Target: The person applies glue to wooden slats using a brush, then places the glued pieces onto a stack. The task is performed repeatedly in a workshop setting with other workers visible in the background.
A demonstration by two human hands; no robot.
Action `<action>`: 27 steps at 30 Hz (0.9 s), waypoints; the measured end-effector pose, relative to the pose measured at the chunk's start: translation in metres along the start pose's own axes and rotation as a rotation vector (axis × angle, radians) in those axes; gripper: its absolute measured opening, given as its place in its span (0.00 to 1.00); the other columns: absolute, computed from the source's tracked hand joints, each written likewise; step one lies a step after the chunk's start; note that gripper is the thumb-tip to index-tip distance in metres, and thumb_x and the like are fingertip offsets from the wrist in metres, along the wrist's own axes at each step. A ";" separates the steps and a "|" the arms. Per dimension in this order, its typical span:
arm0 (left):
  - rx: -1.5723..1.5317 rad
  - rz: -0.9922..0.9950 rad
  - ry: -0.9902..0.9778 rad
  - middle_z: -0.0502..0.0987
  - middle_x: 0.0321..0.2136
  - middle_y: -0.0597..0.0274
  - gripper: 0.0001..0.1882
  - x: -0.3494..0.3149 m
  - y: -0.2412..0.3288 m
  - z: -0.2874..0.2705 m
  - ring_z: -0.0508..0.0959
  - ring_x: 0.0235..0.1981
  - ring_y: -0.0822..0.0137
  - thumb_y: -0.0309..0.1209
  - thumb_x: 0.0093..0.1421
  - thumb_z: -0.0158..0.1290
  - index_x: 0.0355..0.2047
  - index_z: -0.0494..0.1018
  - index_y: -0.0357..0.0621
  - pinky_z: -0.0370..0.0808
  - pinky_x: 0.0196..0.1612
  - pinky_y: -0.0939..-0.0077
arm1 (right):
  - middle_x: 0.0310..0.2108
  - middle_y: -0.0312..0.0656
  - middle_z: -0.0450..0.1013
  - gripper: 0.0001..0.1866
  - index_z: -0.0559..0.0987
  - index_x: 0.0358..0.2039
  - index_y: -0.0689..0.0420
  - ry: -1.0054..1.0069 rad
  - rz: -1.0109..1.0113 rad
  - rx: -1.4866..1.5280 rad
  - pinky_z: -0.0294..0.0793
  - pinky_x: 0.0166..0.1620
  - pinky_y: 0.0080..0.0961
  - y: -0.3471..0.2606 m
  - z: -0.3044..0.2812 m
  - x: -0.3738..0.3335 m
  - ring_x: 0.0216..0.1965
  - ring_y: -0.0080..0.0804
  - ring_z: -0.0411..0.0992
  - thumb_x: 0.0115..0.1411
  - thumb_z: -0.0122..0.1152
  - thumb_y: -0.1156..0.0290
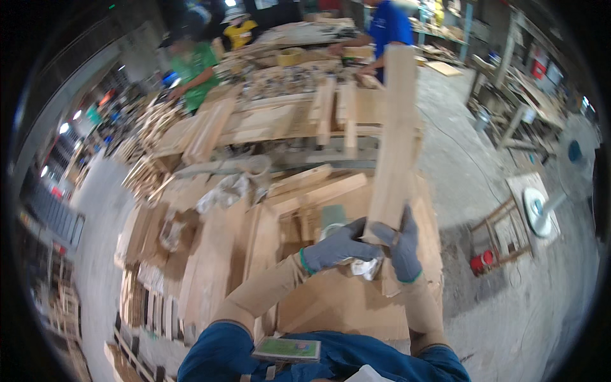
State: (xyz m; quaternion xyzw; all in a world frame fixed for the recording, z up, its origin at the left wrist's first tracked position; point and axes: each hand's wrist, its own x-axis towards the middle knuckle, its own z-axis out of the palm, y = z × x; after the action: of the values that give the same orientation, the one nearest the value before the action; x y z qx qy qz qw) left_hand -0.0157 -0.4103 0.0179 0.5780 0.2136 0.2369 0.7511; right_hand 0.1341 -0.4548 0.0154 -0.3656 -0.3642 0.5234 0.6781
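A long pale wooden board (pixel 393 134) points up and away from me, its near end between my grey-gloved hands. My left hand (pixel 340 247) is closed round the left side of that end. On the right edge, my right hand (pixel 405 249) grips it with the thumb up along the wood. Something white and crumpled (pixel 365 268), perhaps cloth or plastic, shows just under my left fingers; I cannot tell if they hold it too. Below my hands lies a brown cardboard sheet (pixel 337 305). Two wooden strips (pixel 324 193) lie beyond my left hand.
Stacked boards (pixel 213 267) stand at my left. Ahead is a long table (pixel 261 124) with planks and many small parts, where people in green (pixel 193 73), yellow (pixel 240 33) and blue (pixel 389 28) are. A wooden frame (pixel 506 232) and a red can (pixel 482 261) stand on the right floor.
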 end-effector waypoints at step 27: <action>-0.259 -0.036 0.248 0.58 0.55 0.43 0.28 0.135 -0.042 -0.115 0.65 0.53 0.48 0.37 0.63 0.42 0.58 0.51 0.33 0.63 0.57 0.57 | 0.40 0.49 0.70 0.25 0.66 0.50 0.69 0.302 0.156 -0.028 0.75 0.44 0.28 0.058 -0.237 0.160 0.38 0.37 0.73 0.59 0.56 0.64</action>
State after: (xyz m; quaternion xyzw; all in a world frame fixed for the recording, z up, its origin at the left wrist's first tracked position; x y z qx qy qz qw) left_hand 0.0275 -0.2500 -0.0566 0.4390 0.2825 0.3183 0.7913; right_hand 0.3460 -0.3148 -0.1279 -0.4765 -0.2359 0.5086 0.6772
